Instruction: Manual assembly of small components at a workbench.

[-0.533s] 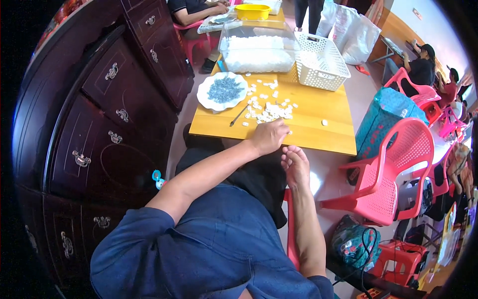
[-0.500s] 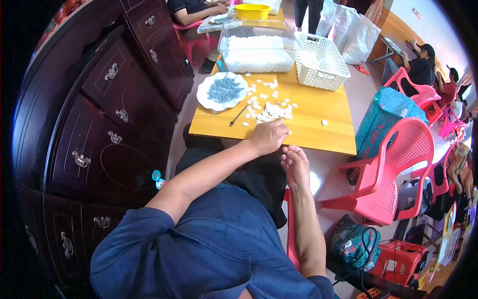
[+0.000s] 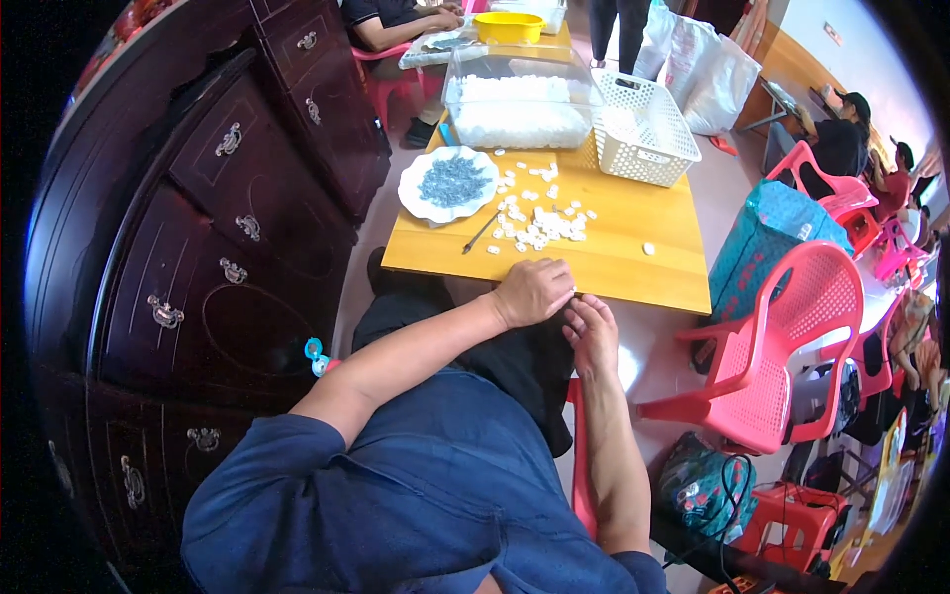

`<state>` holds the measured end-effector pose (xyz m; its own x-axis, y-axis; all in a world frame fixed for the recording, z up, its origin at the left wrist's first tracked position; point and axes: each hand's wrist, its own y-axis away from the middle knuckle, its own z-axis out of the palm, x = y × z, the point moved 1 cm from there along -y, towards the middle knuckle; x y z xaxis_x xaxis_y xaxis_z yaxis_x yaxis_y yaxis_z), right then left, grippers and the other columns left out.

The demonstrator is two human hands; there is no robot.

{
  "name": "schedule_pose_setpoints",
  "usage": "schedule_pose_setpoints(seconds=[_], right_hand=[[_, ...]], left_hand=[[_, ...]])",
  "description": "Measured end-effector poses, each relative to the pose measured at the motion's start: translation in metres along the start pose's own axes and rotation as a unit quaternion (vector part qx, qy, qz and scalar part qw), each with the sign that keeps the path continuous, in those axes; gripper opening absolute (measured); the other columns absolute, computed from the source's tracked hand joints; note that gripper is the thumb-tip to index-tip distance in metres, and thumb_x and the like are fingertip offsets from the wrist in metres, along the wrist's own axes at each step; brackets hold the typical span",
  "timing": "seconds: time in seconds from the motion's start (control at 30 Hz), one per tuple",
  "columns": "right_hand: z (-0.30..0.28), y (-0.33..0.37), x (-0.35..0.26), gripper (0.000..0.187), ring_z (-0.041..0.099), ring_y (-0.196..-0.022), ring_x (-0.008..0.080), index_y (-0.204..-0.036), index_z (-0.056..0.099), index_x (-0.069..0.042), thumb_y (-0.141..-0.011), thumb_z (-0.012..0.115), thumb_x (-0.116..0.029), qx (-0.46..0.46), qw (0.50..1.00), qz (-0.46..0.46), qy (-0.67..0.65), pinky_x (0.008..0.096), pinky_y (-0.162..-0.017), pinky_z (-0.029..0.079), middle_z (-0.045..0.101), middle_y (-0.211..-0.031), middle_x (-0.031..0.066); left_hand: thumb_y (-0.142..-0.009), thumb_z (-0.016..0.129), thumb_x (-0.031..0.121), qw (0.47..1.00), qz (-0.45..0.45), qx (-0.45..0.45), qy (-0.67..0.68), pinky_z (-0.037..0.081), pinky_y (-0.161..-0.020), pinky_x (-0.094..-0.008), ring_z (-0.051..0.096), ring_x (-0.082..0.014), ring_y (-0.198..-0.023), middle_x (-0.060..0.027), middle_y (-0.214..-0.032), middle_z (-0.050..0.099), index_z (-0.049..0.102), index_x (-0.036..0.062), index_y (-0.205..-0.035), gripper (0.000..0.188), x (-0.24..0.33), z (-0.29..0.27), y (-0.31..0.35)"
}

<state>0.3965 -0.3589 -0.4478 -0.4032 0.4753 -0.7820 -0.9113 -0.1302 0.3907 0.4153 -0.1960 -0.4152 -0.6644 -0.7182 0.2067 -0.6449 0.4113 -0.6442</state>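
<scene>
My left hand [image 3: 535,293] is at the front edge of the yellow wooden table, its fingers pinched on a small white plastic piece [image 3: 573,290]. Just to the right and nearer to me, my right hand [image 3: 596,339] has its fingers curled with the tips pressed together, close to that piece. Whatever sits between the right fingertips is too small to make out. Beyond the hands lie many loose white pieces [image 3: 539,230] like it. A white scalloped plate [image 3: 410,188] holds a heap of small grey-blue parts [image 3: 453,182]. Between plate and pieces lies a thin dark rod-like tool [image 3: 481,233].
Behind the pieces stand a clear plastic bin [image 3: 465,71] full of white pieces and a white perforated basket [image 3: 648,158]. One white piece [image 3: 648,248] lies alone on the right. A dark cabinet [image 3: 267,287] flanks my left, a pink plastic chair [image 3: 782,346] my right.
My left hand has drawn back slightly toward me with the white piece. My right fingertips are now closer to it. The view has shifted a little.
</scene>
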Motion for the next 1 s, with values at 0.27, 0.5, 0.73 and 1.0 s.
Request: schedule_pose_setpoints(seconds=[0.27, 0.5, 0.73, 1.0], right_hand=[[-0.003, -0.001, 0.003, 0.022, 0.061, -0.074, 0.008, -0.109, 0.061, -0.01, -0.101, 0.058, -0.031, -0.072, 0.997, 0.027, 0.014, 0.024, -0.066, 0.051, 0.064, -0.088, -0.0017], [-0.005, -0.005, 0.005, 0.016, 0.061, -0.073, 0.0075, -0.108, 0.062, -0.01, -0.099, 0.062, -0.024, -0.058, 0.998, 0.011, -0.014, 0.0224, -0.065, 0.052, 0.065, -0.087, -0.0012], [-0.002, 0.0, 0.002, 0.018, 0.062, -0.076, 0.0076, -0.114, 0.059, -0.011, -0.1, 0.06, -0.021, -0.051, 0.999, 0.004, 0.015, 0.022, -0.067, 0.051, 0.066, -0.092, -0.0007], [0.002, 0.003, 0.0, 0.016, 0.061, -0.073, 0.0064, -0.112, 0.06, -0.011, -0.1, 0.06, -0.022, -0.043, 0.999, 0.006, 0.01, 0.02, -0.064, 0.05, 0.066, -0.09, -0.0013]], left_hand=[[-0.085, 0.065, 0.018, 0.997, 0.018, -0.013, 0.071, 0.051, -0.067, -0.0378, 0.064, -0.0271, -0.08, -0.0081, -0.083, 0.059, 0.061, 0.0086, -0.084, 0.01, 0.011, -0.009, 0.005], [-0.086, 0.066, 0.021, 0.99, -0.007, -0.083, 0.11, 0.052, -0.078, -0.04, 0.065, -0.0298, -0.089, -0.0108, -0.094, 0.064, 0.066, 0.0064, -0.096, 0.018, -0.006, -0.019, -0.008], [-0.095, 0.056, 0.043, 0.975, -0.181, -0.098, -0.078, 0.026, -0.118, -0.0484, 0.032, -0.0411, -0.142, -0.0264, -0.154, 0.032, 0.042, 0.0013, -0.146, 0.068, -0.049, -0.011, -0.011], [-0.092, 0.059, 0.04, 0.978, -0.155, -0.139, -0.033, 0.03, -0.116, -0.0468, 0.037, -0.0422, -0.139, -0.0284, -0.151, 0.036, 0.046, -0.0015, -0.142, 0.067, -0.037, 0.011, -0.016]])
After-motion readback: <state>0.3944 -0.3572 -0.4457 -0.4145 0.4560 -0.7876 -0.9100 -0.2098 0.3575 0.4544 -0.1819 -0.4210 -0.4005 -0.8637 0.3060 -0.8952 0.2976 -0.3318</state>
